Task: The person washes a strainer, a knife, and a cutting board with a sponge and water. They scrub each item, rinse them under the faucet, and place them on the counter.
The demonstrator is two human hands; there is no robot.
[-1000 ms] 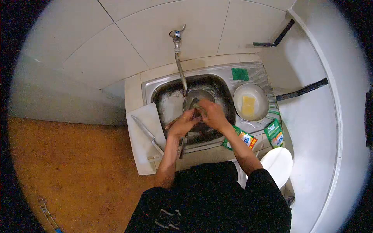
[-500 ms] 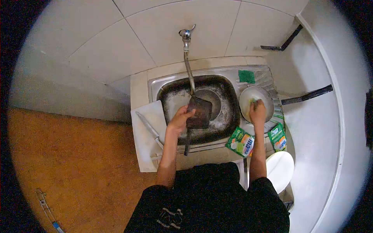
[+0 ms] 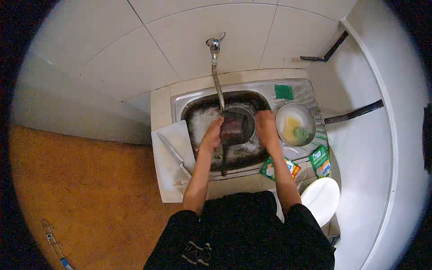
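In the head view, my left hand [image 3: 213,134] grips the edge of a dark, squarish, flat-bladed tool [image 3: 234,128] that looks like a cleaver, its handle pointing toward me. It is held over the sink basin [image 3: 202,155], below the faucet spout, with a round pan or bowl partly hidden beneath it. Right of the blade, above the basin's right side, is my right hand [image 3: 267,128]; motion smears its fingers, so I cannot make out anything in them. A metal bowl [image 3: 282,118] on the drainboard holds yellowish liquid and a green scrubbing pad [image 3: 301,132].
A knife [image 3: 171,148] lies on a white cutting board [image 3: 168,173] at the left. Another green pad [image 3: 284,92] is behind the bowl. Two green packets [image 3: 320,162] and a white plate [image 3: 321,202] sit at the right. The faucet [image 3: 215,47] is on the wall.
My right hand has left the bowl and moved left over the sink, near the blade. The green pad in the bowl is now uncovered. My left hand still holds the cleaver, shifted slightly.
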